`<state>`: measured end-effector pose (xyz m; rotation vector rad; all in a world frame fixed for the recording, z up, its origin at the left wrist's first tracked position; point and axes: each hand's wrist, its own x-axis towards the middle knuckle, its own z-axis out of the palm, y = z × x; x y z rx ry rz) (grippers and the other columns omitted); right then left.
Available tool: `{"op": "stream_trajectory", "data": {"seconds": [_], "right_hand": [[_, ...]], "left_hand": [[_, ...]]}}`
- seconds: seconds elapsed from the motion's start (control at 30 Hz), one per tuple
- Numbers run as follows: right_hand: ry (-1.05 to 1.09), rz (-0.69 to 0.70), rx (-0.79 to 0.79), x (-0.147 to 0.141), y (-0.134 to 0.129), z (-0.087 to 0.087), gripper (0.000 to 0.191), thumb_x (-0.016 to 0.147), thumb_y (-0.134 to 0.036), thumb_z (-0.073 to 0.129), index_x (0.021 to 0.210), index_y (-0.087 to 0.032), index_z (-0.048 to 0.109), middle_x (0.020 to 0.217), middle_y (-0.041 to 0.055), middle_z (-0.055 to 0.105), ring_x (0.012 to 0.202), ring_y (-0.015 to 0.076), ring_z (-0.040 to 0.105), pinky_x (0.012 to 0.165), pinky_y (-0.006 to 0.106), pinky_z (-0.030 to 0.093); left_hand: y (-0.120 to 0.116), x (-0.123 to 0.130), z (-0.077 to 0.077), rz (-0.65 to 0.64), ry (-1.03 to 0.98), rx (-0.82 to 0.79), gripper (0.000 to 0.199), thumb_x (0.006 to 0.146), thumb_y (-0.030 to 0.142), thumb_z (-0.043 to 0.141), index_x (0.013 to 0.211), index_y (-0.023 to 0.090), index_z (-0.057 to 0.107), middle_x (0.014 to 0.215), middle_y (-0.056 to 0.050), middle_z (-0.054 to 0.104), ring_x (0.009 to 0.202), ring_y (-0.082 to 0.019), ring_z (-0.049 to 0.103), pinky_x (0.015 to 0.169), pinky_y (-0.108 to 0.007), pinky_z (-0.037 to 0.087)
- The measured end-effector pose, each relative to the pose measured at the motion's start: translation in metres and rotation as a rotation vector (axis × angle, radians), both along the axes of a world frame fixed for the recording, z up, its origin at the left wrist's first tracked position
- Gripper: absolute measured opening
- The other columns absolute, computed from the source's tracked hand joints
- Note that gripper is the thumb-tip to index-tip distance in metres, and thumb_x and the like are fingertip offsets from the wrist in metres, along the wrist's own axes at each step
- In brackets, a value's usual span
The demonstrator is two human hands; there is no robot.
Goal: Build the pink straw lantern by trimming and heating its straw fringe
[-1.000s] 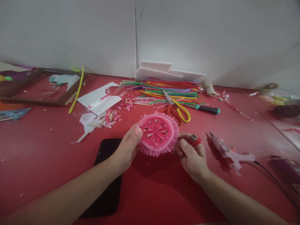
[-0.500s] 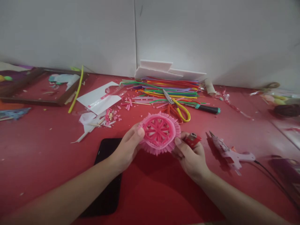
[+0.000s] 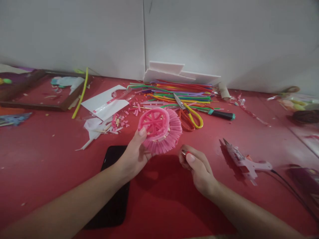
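Note:
A round pink craft piece [image 3: 163, 132] with a spoked ring on one face and a fringed edge is tilted above the red table [image 3: 159, 205]. My left hand [image 3: 136, 154] grips its left side, thumb on the ring's rim. Lower right of the piece and apart from it, my right hand [image 3: 199, 167] is closed round a red lighter [image 3: 184, 152]; its metal end shows by the thumb, and the fingers hide most of its body. A black phone [image 3: 116, 202] lies under my left forearm.
Scissors [image 3: 191, 116] and a black-handled tool [image 3: 221, 115] lie by colourful pipe cleaners [image 3: 184, 91]. Right of my hands sits a pink glue gun [image 3: 245, 162] with a cord. White paper [image 3: 99, 103], pink scraps [image 3: 119, 122] and a brown frame [image 3: 37, 106] are at left.
The pink piece has moved left and up in my left hand and turned, showing more fringe. My right hand has let go of it and closed round the lighter.

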<state>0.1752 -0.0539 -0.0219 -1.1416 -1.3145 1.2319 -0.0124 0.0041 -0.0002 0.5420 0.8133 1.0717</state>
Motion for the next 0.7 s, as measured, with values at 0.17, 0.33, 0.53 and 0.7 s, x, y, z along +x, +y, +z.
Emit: {"op": "stream_trajectory", "data": {"seconds": [0.17, 0.33, 0.53, 0.7], "right_hand": [[0.033, -0.005, -0.049, -0.0035, -0.0009, -0.0002, 0.050, 0.094, -0.064, 0.056, 0.067, -0.022, 0.048, 0.062, -0.0048, 0.035, 0.057, 0.0123, 0.028, 0.055, 0.030, 0.025], [0.122, -0.017, -0.069, -0.0070, -0.0011, -0.0026, 0.041, 0.093, -0.053, 0.056, 0.066, -0.023, 0.047, 0.060, -0.0054, 0.034, 0.056, 0.0124, 0.026, 0.055, 0.031, 0.025], [0.114, 0.013, -0.092, -0.0073, -0.0032, -0.0081, 0.036, 0.095, -0.045, 0.051, 0.067, -0.023, 0.044, 0.062, -0.0051, 0.034, 0.057, 0.0125, 0.026, 0.055, 0.031, 0.023], [0.092, -0.004, -0.094, -0.0083, -0.0031, -0.0085, 0.037, 0.095, -0.047, 0.051, 0.067, -0.023, 0.044, 0.063, -0.0044, 0.035, 0.058, 0.0129, 0.027, 0.056, 0.032, 0.024]], "left_hand": [[-0.0014, -0.0003, -0.0070, -0.049, -0.038, 0.025, 0.054, 0.081, 0.059, 0.076, 0.121, 0.024, 0.065, 0.116, -0.010, 0.080, 0.121, -0.036, 0.072, 0.097, -0.049, 0.063], [-0.0018, 0.0010, -0.0055, -0.034, -0.021, -0.075, 0.055, 0.076, 0.060, 0.081, 0.114, 0.024, 0.064, 0.121, -0.011, 0.078, 0.125, -0.037, 0.070, 0.098, -0.050, 0.062], [-0.0021, 0.0010, -0.0036, -0.027, -0.009, -0.067, 0.053, 0.074, 0.058, 0.083, 0.109, 0.024, 0.062, 0.119, -0.009, 0.077, 0.129, -0.038, 0.067, 0.099, -0.052, 0.062], [-0.0016, 0.0014, -0.0025, -0.056, -0.010, -0.048, 0.062, 0.068, 0.060, 0.086, 0.111, 0.023, 0.060, 0.121, -0.012, 0.076, 0.130, -0.040, 0.065, 0.097, -0.052, 0.063]]}}
